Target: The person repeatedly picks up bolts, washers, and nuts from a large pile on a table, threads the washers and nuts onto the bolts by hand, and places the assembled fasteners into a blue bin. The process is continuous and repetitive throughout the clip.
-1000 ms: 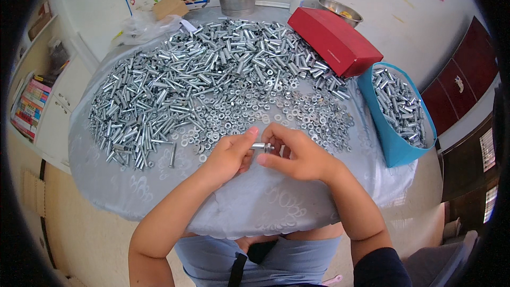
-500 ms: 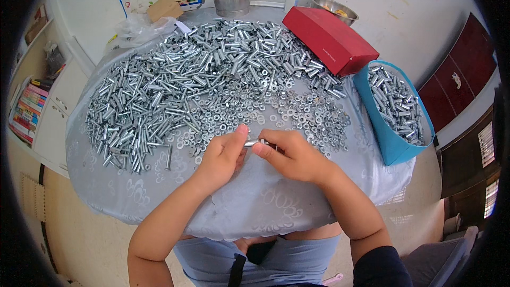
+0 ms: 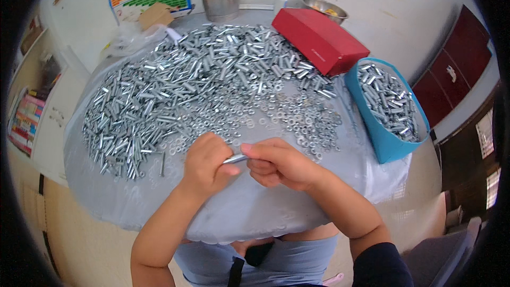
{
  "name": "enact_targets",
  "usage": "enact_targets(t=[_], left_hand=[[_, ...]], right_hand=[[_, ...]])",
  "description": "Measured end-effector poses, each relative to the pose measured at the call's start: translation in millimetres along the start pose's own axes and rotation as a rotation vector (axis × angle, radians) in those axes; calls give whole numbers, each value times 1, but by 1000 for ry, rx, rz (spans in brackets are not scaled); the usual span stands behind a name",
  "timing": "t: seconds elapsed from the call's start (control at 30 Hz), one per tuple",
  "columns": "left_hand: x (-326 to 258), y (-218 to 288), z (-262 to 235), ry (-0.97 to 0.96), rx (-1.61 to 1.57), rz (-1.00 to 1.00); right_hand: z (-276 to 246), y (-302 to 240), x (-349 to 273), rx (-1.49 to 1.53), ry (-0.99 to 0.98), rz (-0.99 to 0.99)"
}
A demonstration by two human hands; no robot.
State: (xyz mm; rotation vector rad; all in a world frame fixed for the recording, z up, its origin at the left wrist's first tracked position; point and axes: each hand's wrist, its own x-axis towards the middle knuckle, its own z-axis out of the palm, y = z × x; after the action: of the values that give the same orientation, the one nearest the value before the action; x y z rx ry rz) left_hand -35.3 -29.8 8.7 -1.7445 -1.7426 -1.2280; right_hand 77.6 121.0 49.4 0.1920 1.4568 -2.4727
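bolt pile point(image 3: 186, 85), washers point(image 3: 287, 114), perhaps nuts, blue bin point(image 3: 380, 141)

Left hand point(image 3: 207, 163) and right hand point(image 3: 279, 162) pinch one bolt point(image 3: 234, 158) between them — bolt pile point(image 3: 186, 85) behind, blue bin point(image 3: 390, 109) at right.

We see a round table point(image 3: 228, 218) under grey sheeting, bearing a heap of silver bolts point(image 3: 186, 90), scattered washers point(image 3: 297, 119), a red box point(image 3: 319, 40) and a blue bin point(image 3: 380, 138) of bolts.
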Motion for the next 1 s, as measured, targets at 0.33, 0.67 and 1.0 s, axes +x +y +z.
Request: enact_targets(t=[0.33,0.67,1.0], left_hand=[[3,8,6,68,-153,-350],[2,-1,7,63,-18,-558],[37,-71,-5,425,354,-458]], right_hand=[[-92,-65,-50,703,107,-887],[-95,-49,-18,516,263,-660],[-60,-24,35,-760,739,-690]])
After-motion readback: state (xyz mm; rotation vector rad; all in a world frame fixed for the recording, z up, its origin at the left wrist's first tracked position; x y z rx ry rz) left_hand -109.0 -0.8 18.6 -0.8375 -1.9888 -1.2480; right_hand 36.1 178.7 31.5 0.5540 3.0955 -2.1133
